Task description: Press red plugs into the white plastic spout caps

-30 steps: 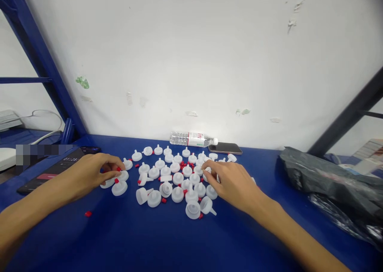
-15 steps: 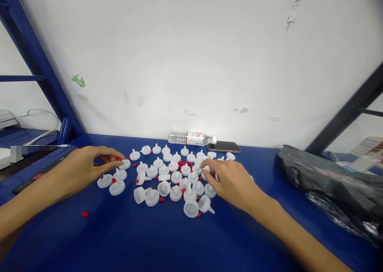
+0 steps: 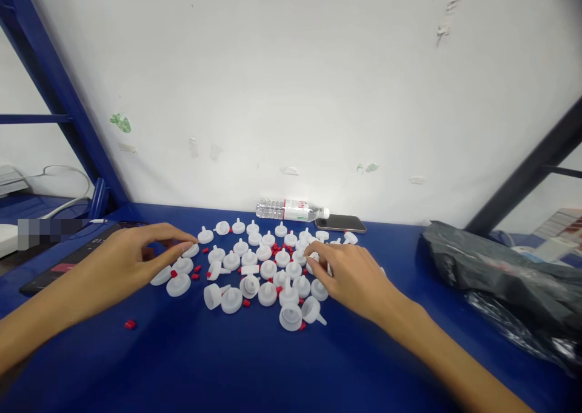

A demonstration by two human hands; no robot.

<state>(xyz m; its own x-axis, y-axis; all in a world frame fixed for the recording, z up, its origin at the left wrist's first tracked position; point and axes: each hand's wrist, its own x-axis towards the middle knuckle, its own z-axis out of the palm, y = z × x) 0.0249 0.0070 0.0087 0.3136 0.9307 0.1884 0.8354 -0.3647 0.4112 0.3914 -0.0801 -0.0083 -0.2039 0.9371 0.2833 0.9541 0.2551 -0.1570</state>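
My left hand (image 3: pixel 143 252) is over the left group of white nozzle caps, thumb and fingertips pinched together just above one white nozzle cap (image 3: pixel 191 251). Whatever lies between those tips is hidden. Small red tip caps (image 3: pixel 196 272) lie below the fingers. At the right side of the larger cluster, my right hand (image 3: pixel 352 273) bends its index finger and thumb together among the caps, beside a white cap (image 3: pixel 299 256); what they hold, if anything, is too small to make out. Several caps stand spout up, others lie tipped, such as one cap (image 3: pixel 311 309) at the front.
A clear water bottle (image 3: pixel 293 210) lies against the wall with a phone (image 3: pixel 341 222) beside it. A dark device with a lit screen (image 3: pixel 68 261) lies under my left forearm. Grey plastic bags (image 3: pixel 491 279) sit at the right on the blue tabletop (image 3: pixel 254 364).
My left hand has shifted slightly right. The red tip cap at its fingertips no longer shows there, and red tip caps now lie below the fingers. My right hand has hardly moved.
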